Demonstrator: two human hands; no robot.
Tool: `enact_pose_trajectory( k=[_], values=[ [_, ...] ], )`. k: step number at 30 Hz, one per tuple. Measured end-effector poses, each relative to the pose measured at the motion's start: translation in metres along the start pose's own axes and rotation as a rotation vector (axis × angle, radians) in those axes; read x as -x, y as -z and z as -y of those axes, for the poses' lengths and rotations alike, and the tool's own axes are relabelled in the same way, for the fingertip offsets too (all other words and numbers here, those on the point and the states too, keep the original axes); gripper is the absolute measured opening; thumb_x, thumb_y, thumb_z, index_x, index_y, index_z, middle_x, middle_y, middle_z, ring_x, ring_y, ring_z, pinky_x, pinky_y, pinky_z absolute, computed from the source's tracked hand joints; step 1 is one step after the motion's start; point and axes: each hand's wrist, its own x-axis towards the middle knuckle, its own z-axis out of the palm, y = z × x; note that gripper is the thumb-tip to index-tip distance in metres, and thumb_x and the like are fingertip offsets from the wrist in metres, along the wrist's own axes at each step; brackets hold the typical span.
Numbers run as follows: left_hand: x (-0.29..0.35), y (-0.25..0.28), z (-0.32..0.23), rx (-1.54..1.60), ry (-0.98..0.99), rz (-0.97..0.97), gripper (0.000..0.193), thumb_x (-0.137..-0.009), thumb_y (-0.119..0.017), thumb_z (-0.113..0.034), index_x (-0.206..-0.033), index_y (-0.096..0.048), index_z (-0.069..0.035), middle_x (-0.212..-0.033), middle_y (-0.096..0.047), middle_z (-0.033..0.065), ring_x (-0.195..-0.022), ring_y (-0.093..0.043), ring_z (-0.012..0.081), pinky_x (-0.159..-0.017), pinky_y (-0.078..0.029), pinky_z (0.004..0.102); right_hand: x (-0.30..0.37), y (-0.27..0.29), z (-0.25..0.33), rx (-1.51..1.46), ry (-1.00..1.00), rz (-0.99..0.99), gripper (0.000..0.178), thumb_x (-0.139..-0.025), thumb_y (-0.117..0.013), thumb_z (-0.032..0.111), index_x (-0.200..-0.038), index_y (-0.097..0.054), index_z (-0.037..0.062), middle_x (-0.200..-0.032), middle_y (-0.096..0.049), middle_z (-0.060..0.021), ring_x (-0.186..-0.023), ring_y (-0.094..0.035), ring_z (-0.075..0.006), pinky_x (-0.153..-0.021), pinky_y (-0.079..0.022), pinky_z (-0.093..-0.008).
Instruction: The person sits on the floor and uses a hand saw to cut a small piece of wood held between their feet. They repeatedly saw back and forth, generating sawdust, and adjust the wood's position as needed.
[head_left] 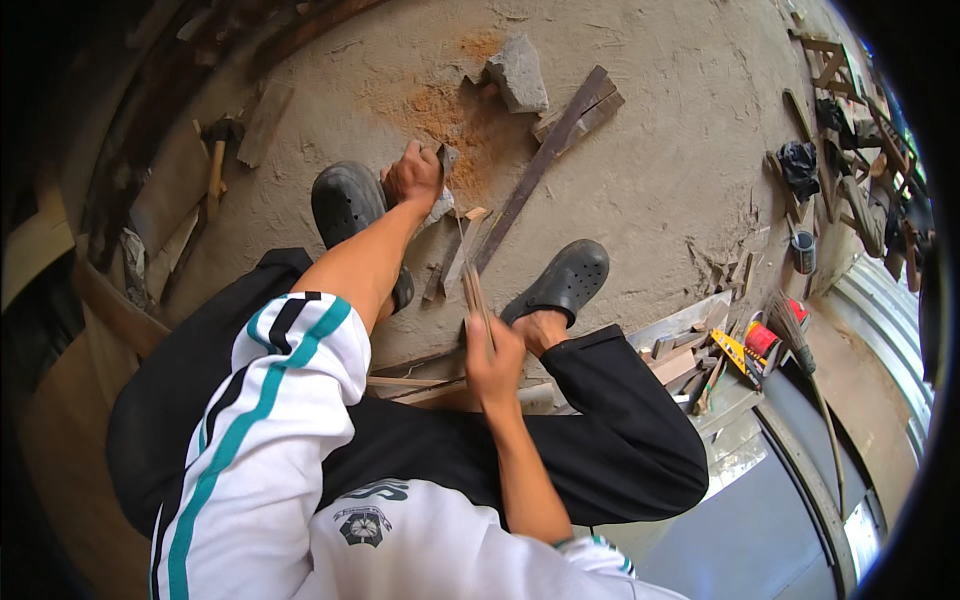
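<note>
My left hand is closed in a fist beside the left shoe. A dark, flat metal-looking piece shows at its knuckles; the kind of tool is not clear, and its grip is hidden by the fingers. My right hand is wrapped round a narrow wooden strip, which points away from me between my feet. Just beyond it, short wood scraps lie on the concrete floor. Orange-brown dust is spread on the floor ahead of my left hand.
A grey concrete chunk and a long dark plank lie ahead. To the left is a hammer. At the right are a yellow handsaw, a red can, a broom and scattered timber. My right shoe is near the strip.
</note>
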Motion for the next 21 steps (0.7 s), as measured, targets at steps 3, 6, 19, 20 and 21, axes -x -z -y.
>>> enact_pose_trajectory(
  k=[3, 6, 19, 20, 21],
  values=[
    [-0.004, -0.001, -0.002, -0.016, 0.01, 0.003, 0.033, -0.09, -0.04, -0.029, -0.097, -0.066, -0.011, -0.084, -0.068, 0.0238, -0.086, -0.064, 0.0429, -0.089, -0.042, 0.0458, -0.05, -0.024, -0.007, 0.01, -0.054, 0.019, 0.024, -0.094, -0.058, 0.017, -0.081, -0.064, -0.0017, -0.06, -0.057, -0.0214, -0.051, -0.058, -0.0316, -0.051, -0.043, -0.04],
    [-0.001, -0.003, 0.004, -0.028, 0.051, -0.01, 0.032, -0.089, -0.041, -0.03, -0.094, -0.067, -0.011, -0.085, -0.068, 0.0249, -0.086, -0.064, 0.0441, -0.089, -0.042, 0.0471, -0.007, 0.014, 0.013, -0.026, -0.097, 0.046, 0.024, -0.094, -0.058, 0.018, -0.083, -0.065, -0.0012, -0.062, -0.058, -0.0218, -0.053, -0.061, -0.0328, -0.051, -0.044, -0.04],
    [-0.005, -0.013, 0.015, -0.057, 0.034, -0.045, 0.035, -0.088, -0.042, -0.036, -0.095, -0.068, -0.014, -0.093, -0.067, 0.0232, -0.088, -0.062, 0.0477, -0.076, -0.047, 0.0545, 0.009, 0.016, 0.011, -0.066, -0.001, -0.032, 0.022, -0.092, -0.06, 0.018, -0.084, -0.066, -0.0023, -0.06, -0.057, -0.0207, -0.053, -0.063, -0.0313, -0.052, -0.046, -0.0394],
    [-0.004, -0.013, 0.012, -0.059, 0.025, -0.058, 0.035, -0.088, -0.042, -0.036, -0.096, -0.068, -0.013, -0.093, -0.067, 0.0234, -0.088, -0.062, 0.0478, -0.076, -0.047, 0.0547, 0.014, 0.019, 0.011, -0.088, -0.024, -0.042, 0.022, -0.092, -0.06, 0.017, -0.084, -0.066, -0.0026, -0.061, -0.058, -0.021, -0.054, -0.063, -0.0315, -0.052, -0.046, -0.0391],
    [-0.004, -0.012, 0.01, -0.065, 0.021, -0.058, 0.035, -0.088, -0.042, -0.036, -0.096, -0.068, -0.013, -0.092, -0.067, 0.0235, -0.087, -0.062, 0.0482, -0.076, -0.046, 0.0549, 0.019, 0.021, 0.009, -0.108, -0.046, -0.051, 0.021, -0.091, -0.06, 0.017, -0.083, -0.065, -0.0028, -0.061, -0.058, -0.0212, -0.054, -0.064, -0.0316, -0.052, -0.046, -0.0388]
  ],
)
